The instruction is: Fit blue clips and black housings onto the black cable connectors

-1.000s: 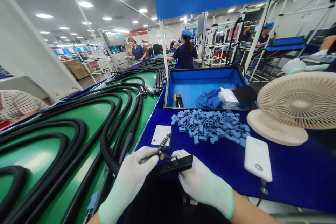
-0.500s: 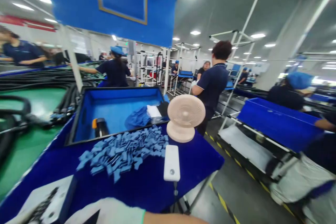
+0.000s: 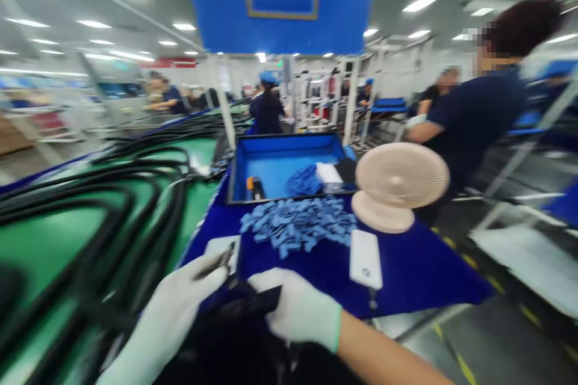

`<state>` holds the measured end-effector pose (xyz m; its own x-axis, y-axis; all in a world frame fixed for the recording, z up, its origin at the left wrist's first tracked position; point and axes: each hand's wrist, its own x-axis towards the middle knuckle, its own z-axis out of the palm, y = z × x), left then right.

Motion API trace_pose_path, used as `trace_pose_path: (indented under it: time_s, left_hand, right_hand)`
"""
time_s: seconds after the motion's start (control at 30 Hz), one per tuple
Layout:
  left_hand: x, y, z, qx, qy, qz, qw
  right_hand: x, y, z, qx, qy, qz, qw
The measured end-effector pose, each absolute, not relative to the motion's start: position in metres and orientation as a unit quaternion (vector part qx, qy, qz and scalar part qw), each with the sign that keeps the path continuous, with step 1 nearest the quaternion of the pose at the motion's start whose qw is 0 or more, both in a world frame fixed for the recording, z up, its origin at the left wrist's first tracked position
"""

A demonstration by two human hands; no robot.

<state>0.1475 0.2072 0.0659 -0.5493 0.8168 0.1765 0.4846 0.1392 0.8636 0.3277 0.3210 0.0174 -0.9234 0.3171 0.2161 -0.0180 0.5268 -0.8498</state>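
Two gloved hands, both closed: left hand (image 3: 169, 304) pinching one small dark part (image 3: 221, 264), right hand (image 3: 293, 307) gripping one flat black block (image 3: 253, 304), both at the near edge of the blue table (image 3: 419, 277), one heap of blue pads (image 3: 298, 225) ahead.

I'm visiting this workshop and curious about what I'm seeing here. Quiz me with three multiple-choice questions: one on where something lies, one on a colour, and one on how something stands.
1. Where is the pile of blue pieces?
A. On the green surface
B. On the dark blue cover, in front of the blue tray
C. On the floor

2. What colour is the glove on the left hand?
A. White
B. Blue
C. Black

3. How does the round fan stand?
A. Flat, face down
B. Inside the tray
C. Upright on its base

Answers:
1. B: the pieces lie heaped just before the tray.
2. A: white covers the hand.
3. C: its round base rests on the cover.
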Motion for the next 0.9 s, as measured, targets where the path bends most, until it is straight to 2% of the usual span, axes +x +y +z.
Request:
trace_pose_path:
  time_s: [0.07, 0.13, 0.2, 0.3, 0.43, 0.63, 0.9]
  left_hand:
    - [0.143, 0.186, 0.068, 0.449, 0.727, 0.47, 0.221]
    - [0.143, 0.182, 0.067, 0.429, 0.693, 0.496, 0.298]
    - [0.145, 0.185, 0.065, 0.402, 0.666, 0.521, 0.352]
    - [0.15, 0.188, 0.066, 0.411, 0.674, 0.511, 0.34]
    - [0.154, 0.185, 0.073, 0.437, 0.723, 0.461, 0.27]
    - [0.158, 0.174, 0.066, 0.496, 0.74, 0.394, 0.225]
    - [0.176, 0.167, 0.048, 0.59, 0.68, 0.339, 0.274]
  right_hand:
    - [0.332, 0.326, 0.004, -0.167, -0.875, 0.396, 0.224]
    - [0.334, 0.328, -0.003, -0.202, -0.86, 0.398, 0.248]
    - [0.335, 0.324, -0.002, -0.192, -0.798, 0.521, 0.233]
    - [0.334, 0.311, 0.006, -0.147, -0.645, 0.723, 0.199]
    - [0.335, 0.298, 0.018, -0.122, -0.531, 0.82, 0.177]
    - [0.34, 0.292, 0.026, -0.252, -0.539, 0.777, 0.204]
    - [0.334, 0.286, 0.014, -0.212, -0.635, 0.722, 0.174]
